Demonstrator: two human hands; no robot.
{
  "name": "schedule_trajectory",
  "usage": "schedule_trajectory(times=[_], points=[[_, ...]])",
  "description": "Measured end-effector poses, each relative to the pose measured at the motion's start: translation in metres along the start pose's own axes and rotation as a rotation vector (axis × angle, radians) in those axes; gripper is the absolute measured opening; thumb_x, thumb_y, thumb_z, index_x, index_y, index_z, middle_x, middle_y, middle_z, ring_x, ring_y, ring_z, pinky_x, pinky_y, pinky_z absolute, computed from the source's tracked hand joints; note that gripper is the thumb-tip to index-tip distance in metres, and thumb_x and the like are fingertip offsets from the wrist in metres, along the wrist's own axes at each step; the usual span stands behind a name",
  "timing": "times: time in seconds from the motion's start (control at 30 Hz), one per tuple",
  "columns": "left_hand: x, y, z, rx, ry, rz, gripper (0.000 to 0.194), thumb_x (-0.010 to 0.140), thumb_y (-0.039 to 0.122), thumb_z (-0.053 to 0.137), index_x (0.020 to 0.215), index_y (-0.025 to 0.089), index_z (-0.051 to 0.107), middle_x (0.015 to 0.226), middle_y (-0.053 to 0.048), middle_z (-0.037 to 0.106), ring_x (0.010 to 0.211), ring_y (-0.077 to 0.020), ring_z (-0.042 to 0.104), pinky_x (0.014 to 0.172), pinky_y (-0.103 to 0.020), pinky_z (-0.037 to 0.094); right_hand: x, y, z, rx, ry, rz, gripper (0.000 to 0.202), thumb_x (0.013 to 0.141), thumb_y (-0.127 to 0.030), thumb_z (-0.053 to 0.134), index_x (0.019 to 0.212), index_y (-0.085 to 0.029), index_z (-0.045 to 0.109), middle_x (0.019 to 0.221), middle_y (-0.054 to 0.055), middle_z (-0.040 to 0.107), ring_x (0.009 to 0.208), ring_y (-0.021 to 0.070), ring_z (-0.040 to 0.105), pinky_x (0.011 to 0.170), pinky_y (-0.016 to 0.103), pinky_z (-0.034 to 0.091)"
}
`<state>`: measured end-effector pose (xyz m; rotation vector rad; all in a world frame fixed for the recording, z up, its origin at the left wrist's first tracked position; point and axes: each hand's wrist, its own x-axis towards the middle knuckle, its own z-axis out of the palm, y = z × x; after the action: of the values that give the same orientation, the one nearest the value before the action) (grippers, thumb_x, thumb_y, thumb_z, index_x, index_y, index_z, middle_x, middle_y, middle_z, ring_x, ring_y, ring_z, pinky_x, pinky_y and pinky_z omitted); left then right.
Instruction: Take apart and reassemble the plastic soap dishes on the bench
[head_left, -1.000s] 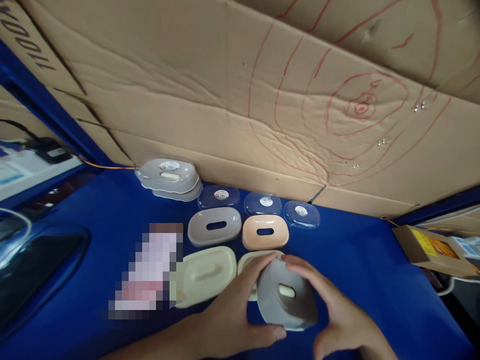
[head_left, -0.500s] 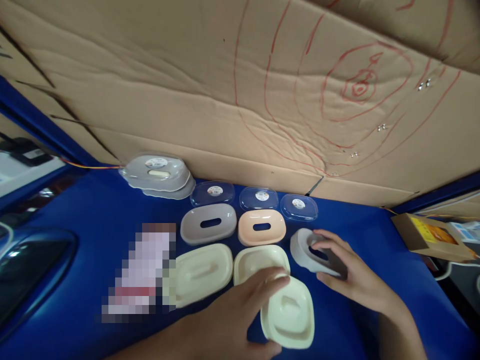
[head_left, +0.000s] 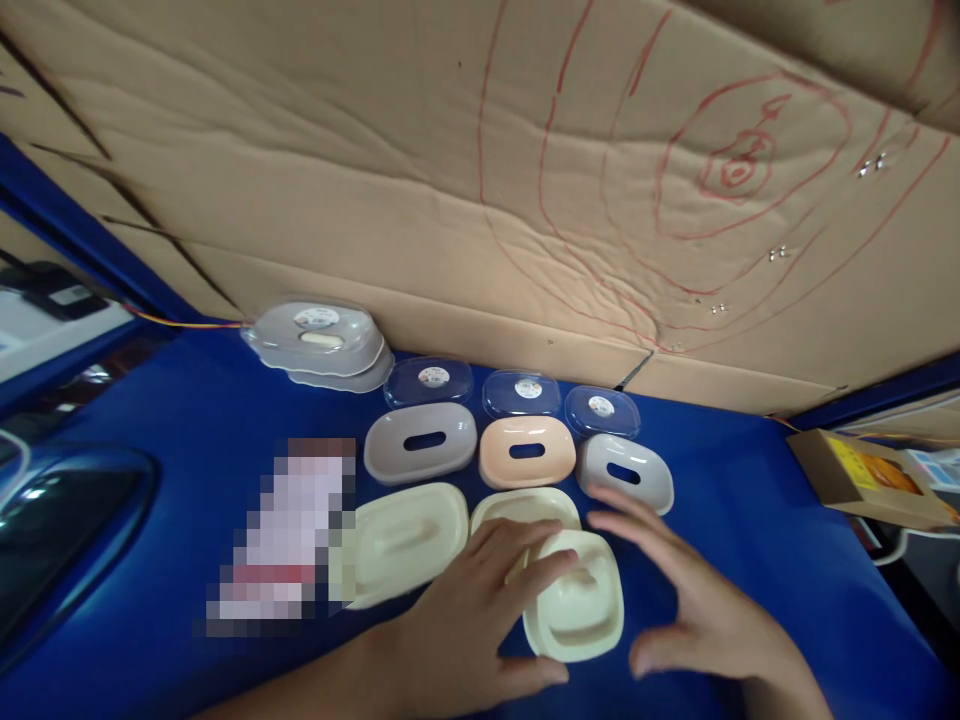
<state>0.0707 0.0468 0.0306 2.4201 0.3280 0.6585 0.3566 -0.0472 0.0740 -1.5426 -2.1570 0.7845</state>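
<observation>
Near five o'clock of centre, cream tray: a pale cream, rounded-oblong plastic tray (head_left: 581,625) by the left hand (head_left: 472,600); whether lifted or resting on the blue tabletop (head_left: 750,530), I cannot tell.
Left grip: thumb and forefinger spread around its nine o'clock side, forefinger over the rim, seemingly to steady it; how firmly, I cannot tell.
Right grip: nothing visible in the right hand (head_left: 690,600), fingers wide apart at the tray's three o'clock.
Slotted dishes: three oval plastic ones; a grey dish (head_left: 424,464) at nine o'clock of the glossy peach dish (head_left: 527,471), a light-grey dish (head_left: 637,460) at three.
Cream trays: three, counting the one by the hand; the others are the left cream tray (head_left: 405,545) and the middle cream tray (head_left: 536,500).
Clear lids: three transparent oval plastic lids (head_left: 521,396), one at each dish's twelve o'clock, probably to keep parts in columns.
Stack: a grey, clear-topped plastic stack (head_left: 319,345) at ten o'clock, at least two layers; exact count unclear.
</observation>
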Motion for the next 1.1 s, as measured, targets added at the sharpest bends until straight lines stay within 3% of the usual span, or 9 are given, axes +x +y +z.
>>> schedule_trajectory(times=[0.07,0.17,0.27,0.4,0.57,0.77,0.87,1.0,1.1], points=[[0.002,-0.003,0.000,-0.017,0.005,-0.016,0.082,0.090,0.053,0.080,0.154,0.025,0.038,0.155,-0.016,0.054,0.139,-0.0312,0.054,0.115,-0.046,0.047,0.001,-0.011,0.006,0.035,-0.105,-0.017,0.096,0.086,-0.056,0.084,0.164,-0.035,0.032,0.170,0.010,0.039,0.157,0.0324,0.037,0.125,0.049,0.040],[0.003,-0.005,0.002,0.013,-0.074,0.021,0.086,0.088,0.063,0.078,0.152,0.021,0.041,0.154,-0.017,0.054,0.141,-0.0327,0.051,0.118,-0.049,0.042,0.002,-0.016,0.007,0.026,-0.142,0.074,0.067,0.098,-0.035,0.072,0.158,-0.037,0.042,0.159,0.007,0.053,0.149,0.0262,0.047,0.123,0.045,0.042],[0.004,-0.004,0.006,0.088,-0.156,0.036,0.068,0.092,0.054,0.078,0.145,0.023,0.050,0.147,-0.014,0.060,0.138,-0.0326,0.054,0.122,-0.054,0.035,-0.002,-0.012,0.000,0.019,-0.173,0.206,0.059,0.097,-0.031,0.071,0.152,-0.038,0.050,0.155,0.005,0.055,0.146,0.0257,0.049,0.122,0.044,0.043],[0.004,-0.002,0.011,0.152,-0.163,0.026,0.043,0.096,0.043,0.075,0.133,0.025,0.061,0.137,-0.008,0.066,0.132,-0.0301,0.058,0.124,-0.056,0.028,-0.006,-0.014,0.003,0.040,-0.301,0.256,0.085,0.084,-0.038,0.086,0.158,-0.042,0.044,0.168,0.004,0.040,0.157,0.0315,0.034,0.128,0.051,0.033],[0.002,0.005,0.010,0.239,-0.158,0.218,0.033,0.102,0.040,0.062,0.131,0.024,0.063,0.148,-0.014,0.060,0.145,-0.0295,0.050,0.128,-0.056,0.022,-0.002,-0.025,0.022,0.045,-0.416,0.216,0.099,0.078,-0.011,0.082,0.161,-0.044,0.038,0.172,0.004,0.036,0.161,0.0323,0.029,0.130,0.054,0.030],[0.004,0.006,0.009,0.306,-0.190,0.160,0.033,0.103,0.032,0.059,0.135,0.024,0.061,0.157,-0.011,0.054,0.149,-0.0288,0.045,0.129,-0.056,0.021,-0.008,-0.016,0.022,-0.034,-0.310,0.161,0.086,0.086,-0.003,0.066,0.158,-0.043,0.041,0.170,0.005,0.038,0.159,0.0309,0.036,0.125,0.055,0.039],[0.005,-0.001,0.009,0.366,-0.166,0.123,0.020,0.103,0.028,0.060,0.122,0.022,0.066,0.140,-0.009,0.066,0.142,-0.0286,0.052,0.128,-0.055,0.025,-0.013,-0.005,0.017,-0.120,-0.189,0.162,0.074,0.090,-0.005,0.059,0.154,-0.040,0.045,0.167,0.006,0.039,0.154,0.0282,0.042,0.120,0.048,0.047],[0.005,-0.006,0.008,0.391,-0.149,0.094,0.010,0.101,0.017,0.060,0.108,0.020,0.066,0.113,-0.006,0.071,0.132,-0.0256,0.058,0.126,-0.053,0.028,-0.015,0.000,0.007,-0.202,-0.054,0.253,0.030,0.103,-0.020,0.054,0.131,-0.030,0.059,0.131,0.009,0.065,0.123,0.0271,0.066,0.100,0.043,0.056],[0.005,-0.006,0.006,0.370,-0.143,0.087,0.012,0.100,0.016,0.060,0.109,0.021,0.065,0.110,-0.004,0.072,0.124,-0.0234,0.061,0.124,-0.053,0.028,-0.012,-0.009,0.005,-0.175,-0.125,0.332,0.014,0.109,-0.039,0.053,0.106,-0.028,0.060,0.094,0.001,0.071,0.085,0.0222,0.071,0.079,0.036,0.054]])
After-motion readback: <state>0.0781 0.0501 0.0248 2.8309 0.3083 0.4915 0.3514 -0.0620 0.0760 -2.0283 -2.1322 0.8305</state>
